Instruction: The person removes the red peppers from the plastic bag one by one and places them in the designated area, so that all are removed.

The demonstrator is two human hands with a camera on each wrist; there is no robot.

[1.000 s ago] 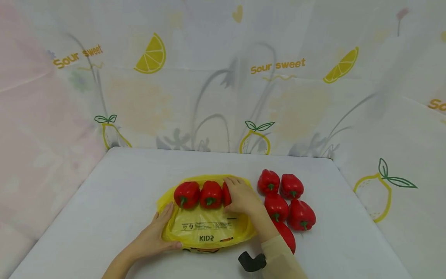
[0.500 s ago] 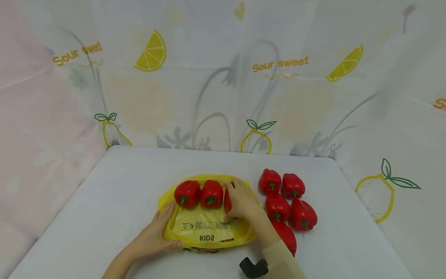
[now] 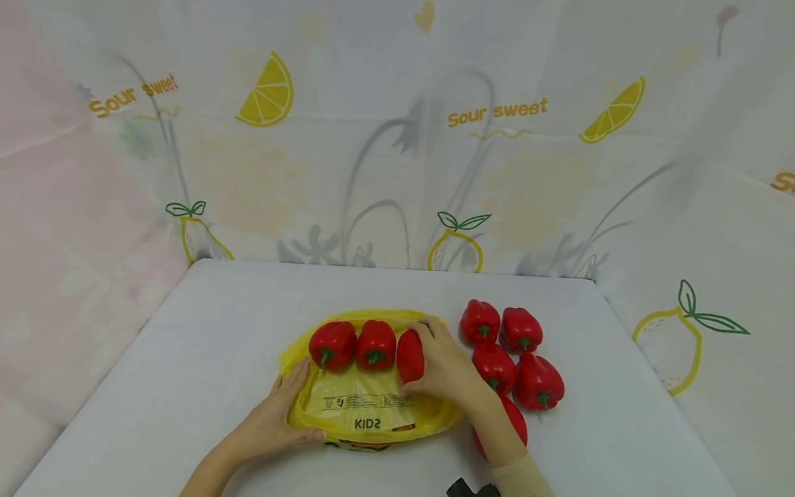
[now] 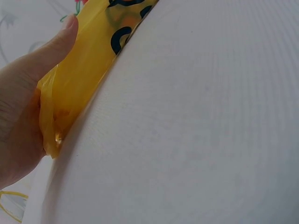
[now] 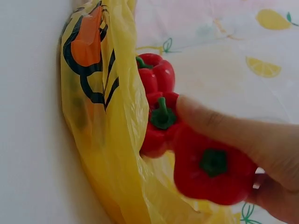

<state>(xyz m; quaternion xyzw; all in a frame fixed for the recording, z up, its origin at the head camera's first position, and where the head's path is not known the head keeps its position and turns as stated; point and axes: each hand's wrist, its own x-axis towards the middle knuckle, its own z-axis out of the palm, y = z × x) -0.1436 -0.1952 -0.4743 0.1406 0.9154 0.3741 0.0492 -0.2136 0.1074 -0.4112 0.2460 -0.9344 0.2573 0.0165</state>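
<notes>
A yellow plastic bag (image 3: pixel 338 407) with "KIDS" print lies spread with its rim raised. Two red bell peppers, one at the left (image 3: pixel 332 345) and one in the middle (image 3: pixel 375 344), sit side by side at its back. My right hand (image 3: pixel 444 366) grips a third bell pepper (image 3: pixel 410 355) just right of them; the right wrist view has its stem end (image 5: pixel 214 162) between thumb and fingers. My left hand (image 3: pixel 270 421) lies along the bag's left edge, fingers extended. In the left wrist view its thumb (image 4: pixel 53 51) is straight against the bag's side.
Several more red bell peppers (image 3: pixel 539 382) are grouped on the white table (image 3: pixel 205 359) right of the bag, one partly behind the right forearm. A printed cloth (image 3: pixel 373 172) with lemon patterns hangs behind the table. A black object (image 3: pixel 473 489) shows near the right sleeve.
My right hand has shifted slightly right and toward me, and more of its bell pepper now shows. The left hand and the other peppers stay in place.
</notes>
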